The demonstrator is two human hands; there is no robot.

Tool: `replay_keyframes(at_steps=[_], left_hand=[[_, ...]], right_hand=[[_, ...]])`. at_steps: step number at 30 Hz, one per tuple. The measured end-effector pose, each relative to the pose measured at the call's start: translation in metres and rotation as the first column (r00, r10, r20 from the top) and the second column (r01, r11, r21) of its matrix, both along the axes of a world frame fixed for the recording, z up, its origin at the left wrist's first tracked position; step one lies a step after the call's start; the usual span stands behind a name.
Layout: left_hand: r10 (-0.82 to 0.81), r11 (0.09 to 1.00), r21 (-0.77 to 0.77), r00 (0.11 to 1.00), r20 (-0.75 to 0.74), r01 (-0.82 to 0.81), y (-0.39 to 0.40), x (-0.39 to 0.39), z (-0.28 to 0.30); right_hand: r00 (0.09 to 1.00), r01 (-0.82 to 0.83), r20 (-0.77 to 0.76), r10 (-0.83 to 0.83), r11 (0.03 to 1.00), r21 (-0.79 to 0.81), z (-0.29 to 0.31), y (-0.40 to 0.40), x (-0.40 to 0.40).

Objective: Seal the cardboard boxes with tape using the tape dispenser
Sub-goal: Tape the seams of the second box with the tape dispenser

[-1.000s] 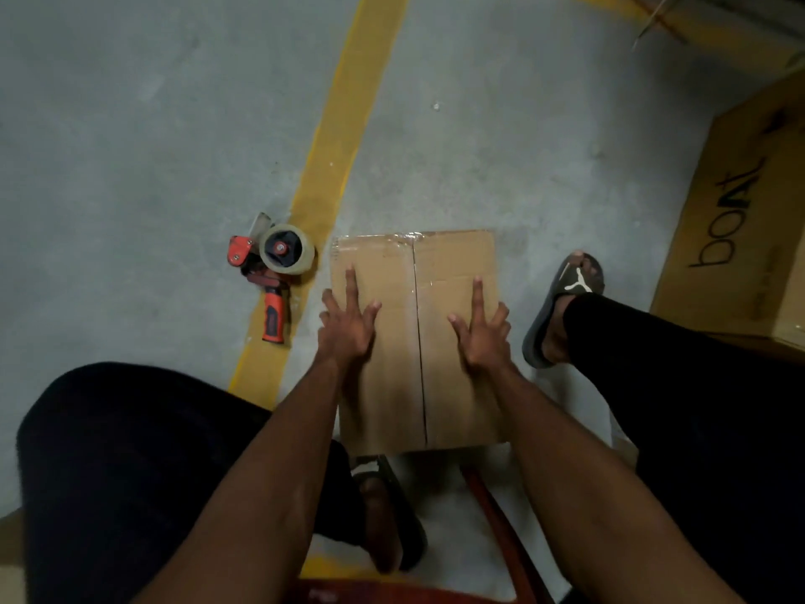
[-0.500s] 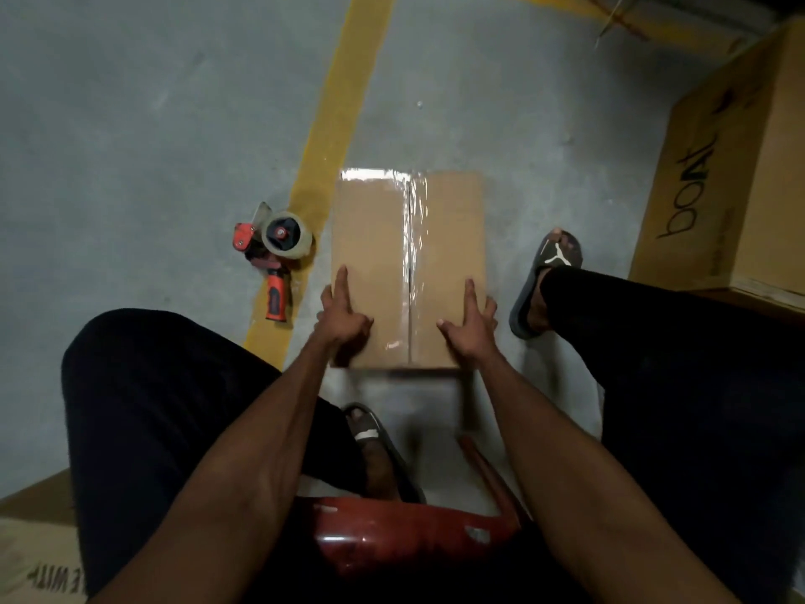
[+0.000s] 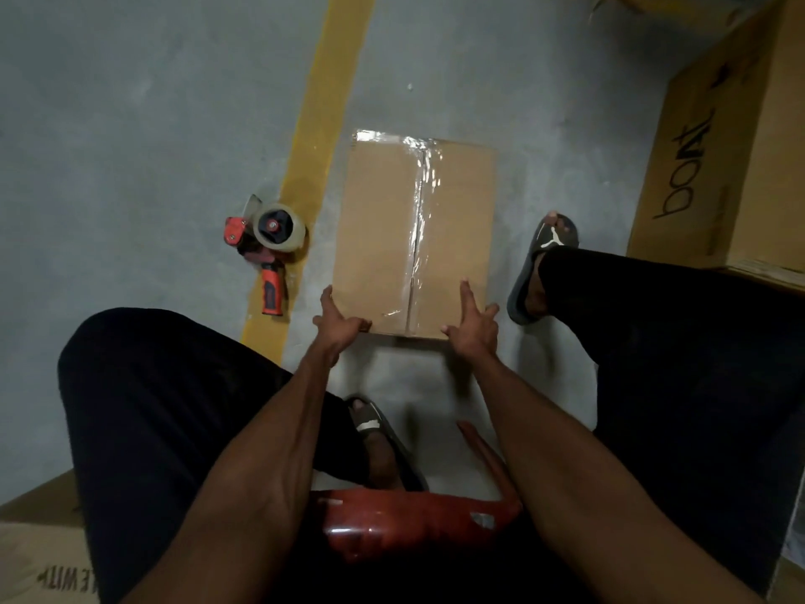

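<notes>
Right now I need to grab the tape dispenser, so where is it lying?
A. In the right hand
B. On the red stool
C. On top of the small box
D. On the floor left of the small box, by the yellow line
D: the tape dispenser lies on the floor beside the yellow line, left of the small box; neither hand holds it.

Bare floor [image 3: 152,124] left of and beyond my box [image 3: 379,237]; tape dispenser [image 3: 268,250] just beside its left edge, big carton [image 3: 736,146] blocks the right.

plain brown cardboard box [image 3: 383,237], glossy clear tape strip [image 3: 420,220] on its seam. red-and-black tape dispenser [image 3: 263,250] left of centre. yellow painted floor stripe [image 3: 324,115] across grey concrete floor [image 3: 130,124].
</notes>
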State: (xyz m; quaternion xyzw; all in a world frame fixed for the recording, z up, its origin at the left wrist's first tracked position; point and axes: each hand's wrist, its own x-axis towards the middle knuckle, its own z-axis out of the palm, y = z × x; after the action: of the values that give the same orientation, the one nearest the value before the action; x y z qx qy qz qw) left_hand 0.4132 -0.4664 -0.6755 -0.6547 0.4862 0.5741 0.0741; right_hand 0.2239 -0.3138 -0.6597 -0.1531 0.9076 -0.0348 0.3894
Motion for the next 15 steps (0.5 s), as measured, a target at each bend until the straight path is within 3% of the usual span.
replay_keyframes(at_steps=[4, 8, 11, 15], left_hand=[[0.171, 0.985, 0.014, 0.963, -0.207, -0.172, -0.016, -0.004, -0.004], [0.319, 0.941, 0.181, 0.925, -0.205, -0.285, -0.011, -0.024, -0.003], [0.241, 0.926, 0.323, 0.964, -0.109, -0.195, 0.015, -0.034, -0.02], [0.093, 0.983, 0.168, 0.984, -0.154, -0.067, 0.019, -0.029, -0.04]], right_hand=[[0.992, 0.126, 0.014, -0.126, 0.992, 0.008, 0.004, 0.003, 0.019], [0.977, 0.204, 0.084, -0.198, 0.976, -0.072, 0.011, 0.004, 0.038], [0.97, 0.201, 0.173, -0.172, 0.965, -0.167, 0.011, -0.002, 0.052], [0.929, 0.26, 0.322, -0.18, 0.938, -0.228, 0.012, -0.019, 0.063]])
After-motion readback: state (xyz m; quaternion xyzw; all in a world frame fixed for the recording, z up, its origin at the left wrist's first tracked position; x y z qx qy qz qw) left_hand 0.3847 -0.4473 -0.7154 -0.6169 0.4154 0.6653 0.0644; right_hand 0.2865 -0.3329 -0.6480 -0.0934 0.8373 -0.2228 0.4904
